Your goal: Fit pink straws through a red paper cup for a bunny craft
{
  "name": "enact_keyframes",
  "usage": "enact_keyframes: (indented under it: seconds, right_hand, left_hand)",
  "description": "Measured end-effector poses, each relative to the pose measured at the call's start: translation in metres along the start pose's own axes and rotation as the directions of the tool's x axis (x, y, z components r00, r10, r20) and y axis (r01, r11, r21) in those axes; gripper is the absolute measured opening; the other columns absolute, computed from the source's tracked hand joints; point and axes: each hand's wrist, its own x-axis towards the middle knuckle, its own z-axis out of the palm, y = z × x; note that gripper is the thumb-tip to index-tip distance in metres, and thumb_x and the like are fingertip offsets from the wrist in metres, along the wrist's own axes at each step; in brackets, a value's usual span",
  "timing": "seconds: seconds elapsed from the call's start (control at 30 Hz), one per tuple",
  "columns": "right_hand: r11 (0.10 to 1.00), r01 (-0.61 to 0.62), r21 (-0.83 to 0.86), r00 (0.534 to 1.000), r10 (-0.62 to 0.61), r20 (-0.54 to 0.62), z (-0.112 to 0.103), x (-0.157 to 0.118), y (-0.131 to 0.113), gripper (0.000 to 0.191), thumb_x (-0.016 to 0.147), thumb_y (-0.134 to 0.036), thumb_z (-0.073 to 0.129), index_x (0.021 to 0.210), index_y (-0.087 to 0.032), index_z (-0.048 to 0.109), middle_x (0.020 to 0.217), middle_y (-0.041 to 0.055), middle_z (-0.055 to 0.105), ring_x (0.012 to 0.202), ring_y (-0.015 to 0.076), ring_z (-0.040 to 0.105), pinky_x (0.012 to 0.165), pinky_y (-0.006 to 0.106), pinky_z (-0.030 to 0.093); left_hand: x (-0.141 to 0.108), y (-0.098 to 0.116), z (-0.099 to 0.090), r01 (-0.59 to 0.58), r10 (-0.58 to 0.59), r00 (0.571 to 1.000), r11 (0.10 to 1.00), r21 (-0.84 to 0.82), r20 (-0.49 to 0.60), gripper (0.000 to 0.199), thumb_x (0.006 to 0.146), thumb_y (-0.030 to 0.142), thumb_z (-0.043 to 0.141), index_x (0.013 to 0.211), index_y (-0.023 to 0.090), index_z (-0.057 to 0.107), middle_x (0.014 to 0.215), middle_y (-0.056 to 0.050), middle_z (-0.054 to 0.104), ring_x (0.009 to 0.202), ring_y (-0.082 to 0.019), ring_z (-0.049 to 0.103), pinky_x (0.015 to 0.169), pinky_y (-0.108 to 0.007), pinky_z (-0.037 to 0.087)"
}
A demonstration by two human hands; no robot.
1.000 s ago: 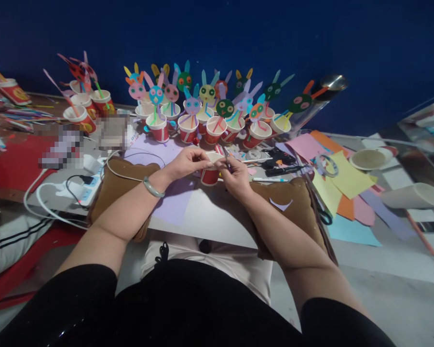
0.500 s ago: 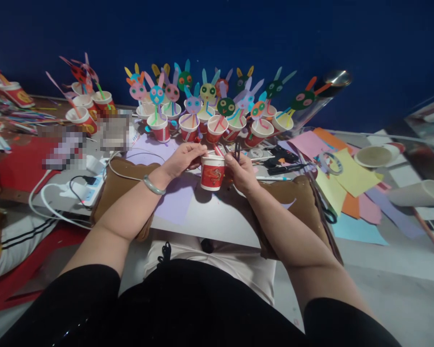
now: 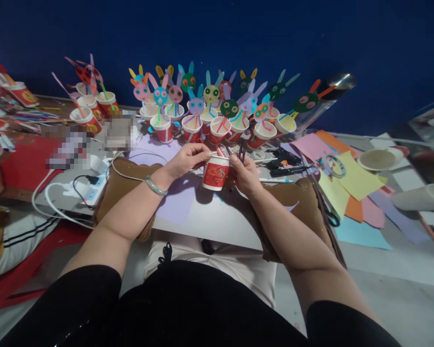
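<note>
A red and white paper cup [image 3: 216, 175], printed with a gold figure, is held a little above the table, tilted slightly. My left hand [image 3: 190, 160] pinches at the left side of its rim, the fingertips partly hidden. Gripping the cup's right side is my right hand [image 3: 246, 174], with the thumb on the rim. A dark, slim tool [image 3: 242, 150] sticks up behind the right thumb; its kind is unclear. Pinkish strips [image 3: 221, 152] show at the cup's opening. Purple paper [image 3: 175, 205] lies on the table under my left forearm.
Several paper cups with rabbit-faced paper figures, one with a green face [image 3: 229, 109], stand behind my hands. Brown cushions [image 3: 125, 185] flank the work area. Coloured paper [image 3: 361, 176] and a tape roll [image 3: 333, 165] lie right, a power strip [image 3: 94, 185] left.
The cup has tilted slightly, its base now pointing a little left. My left fingers have come in closer over the rim. The whole view has shifted a little.
</note>
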Motion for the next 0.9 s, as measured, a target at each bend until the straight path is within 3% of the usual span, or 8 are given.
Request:
enact_keyframes:
  seconds: [0.2,0.3,0.4,0.47,0.67,0.9]
  right_hand:
    - [0.995,0.056,-0.081,0.998,-0.059,-0.031,-0.0008,0.0012,0.0033,0.064,0.070,-0.082,0.077,0.066,-0.025,0.048,0.051,-0.0076,0.032,0.046,0.0086,0.028,0.045,0.026,0.021]
    - [0.970,0.127,-0.209,0.988,-0.143,-0.063,-0.0007,0.0011,0.0026,0.063,0.071,-0.082,0.075,0.067,-0.024,0.053,0.055,-0.0049,0.040,0.053,0.0108,0.034,0.049,0.027,0.026]
    - [0.920,0.205,-0.333,0.969,-0.239,-0.065,-0.0005,0.0009,0.0008,0.059,0.074,-0.078,0.076,0.066,-0.023,0.057,0.061,-0.0027,0.047,0.060,0.0122,0.038,0.056,0.029,0.031]
    - [0.894,0.234,-0.383,0.961,-0.271,-0.047,-0.0001,0.0007,-0.0003,0.056,0.076,-0.074,0.076,0.065,-0.022,0.058,0.061,-0.0028,0.048,0.061,0.0126,0.039,0.060,0.030,0.033]
    - [0.881,0.244,-0.406,0.959,-0.280,-0.032,0.0017,-0.0002,0.0001,0.050,0.078,-0.067,0.076,0.066,-0.023,0.056,0.061,-0.0035,0.047,0.061,0.0123,0.038,0.060,0.029,0.033]
    - [0.871,0.247,-0.424,0.955,-0.293,-0.045,0.0021,-0.0001,0.0037,0.048,0.081,-0.064,0.074,0.067,-0.023,0.054,0.060,-0.0039,0.045,0.061,0.0126,0.037,0.060,0.028,0.032]
  left_hand:
    - [0.0006,-0.0008,-0.0005,-0.020,0.022,0.999,0.997,0.069,-0.027,0.047,0.080,0.061,0.080,0.076,0.016,0.068,0.056,0.005,0.046,0.046,-0.005,0.036,0.045,-0.022,0.023]
    - [0.0007,-0.0003,0.0036,-0.060,0.066,0.997,0.988,0.144,-0.036,0.046,0.075,0.058,0.083,0.080,0.014,0.071,0.063,0.002,0.058,0.052,-0.006,0.044,0.050,-0.021,0.034]
    - [0.0008,-0.0013,0.0069,-0.094,0.092,0.996,0.972,0.214,0.020,0.044,0.068,0.052,0.089,0.080,0.013,0.073,0.072,-0.001,0.066,0.063,-0.009,0.056,0.060,-0.022,0.044]
    - [0.0009,-0.0027,0.0061,-0.093,0.077,0.994,0.967,0.239,0.075,0.040,0.070,0.048,0.088,0.078,0.012,0.073,0.073,-0.002,0.067,0.067,-0.011,0.059,0.064,-0.022,0.046]
    - [0.0020,-0.0057,-0.0013,-0.097,0.057,0.982,0.970,0.223,0.181,0.031,0.074,0.039,0.086,0.087,0.012,0.076,0.081,-0.004,0.072,0.076,-0.013,0.064,0.071,-0.024,0.050]
    - [0.0017,-0.0022,0.0000,-0.058,0.029,0.991,0.973,0.223,0.132,0.035,0.069,0.039,0.090,0.078,0.013,0.068,0.076,0.000,0.064,0.071,-0.010,0.059,0.068,-0.022,0.047]
